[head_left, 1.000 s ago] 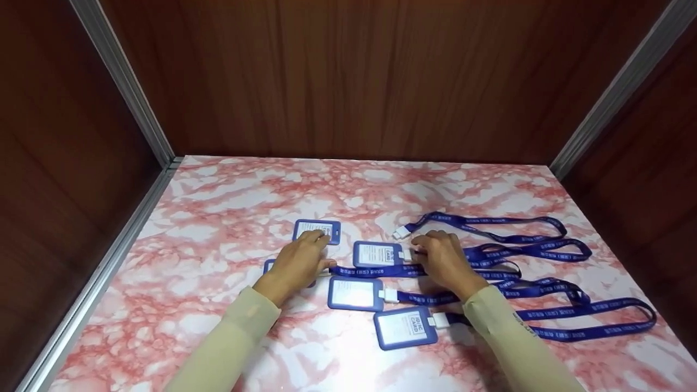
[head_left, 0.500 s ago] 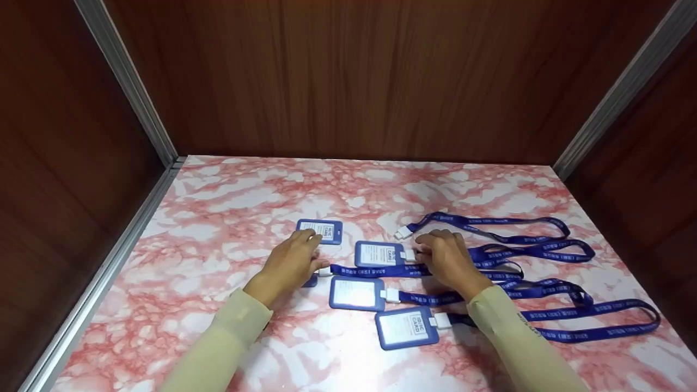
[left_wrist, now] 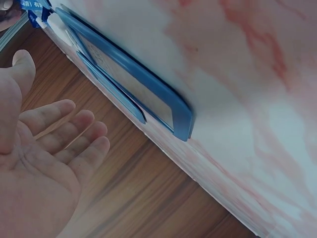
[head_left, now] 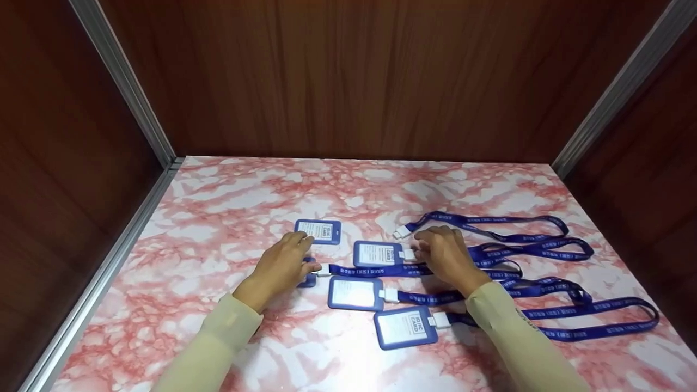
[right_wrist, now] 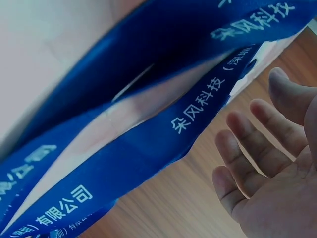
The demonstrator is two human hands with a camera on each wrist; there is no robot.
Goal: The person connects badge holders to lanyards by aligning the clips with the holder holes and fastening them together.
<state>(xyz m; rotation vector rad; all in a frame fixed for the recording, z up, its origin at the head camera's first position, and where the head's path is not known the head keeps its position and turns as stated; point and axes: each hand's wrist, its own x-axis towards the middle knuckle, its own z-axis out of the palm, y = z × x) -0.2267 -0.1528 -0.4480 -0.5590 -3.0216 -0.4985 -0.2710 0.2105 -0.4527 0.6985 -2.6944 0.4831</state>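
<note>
My left hand hovers over a blue-framed badge holder, covering its left part. In the left wrist view that hand has loosely spread fingers and grips nothing. A white clip joins this badge holder to a blue lanyard. Just behind lies a loose badge holder with no strap. My right hand is over the lanyards, near the white clip of another badge holder. In the right wrist view its fingers are relaxed, apart from the printed blue strap.
Two more badge holders, one in the middle and one nearer, lie with their lanyards stretched right. A lanyard without a badge lies at the back right. Dark wooden panels enclose the red-and-white marbled table.
My left hand has drawn back to the left, away from the clip, uncovering more of the badge holder beneath and the loose one behind. My right hand stays nearly in place.
</note>
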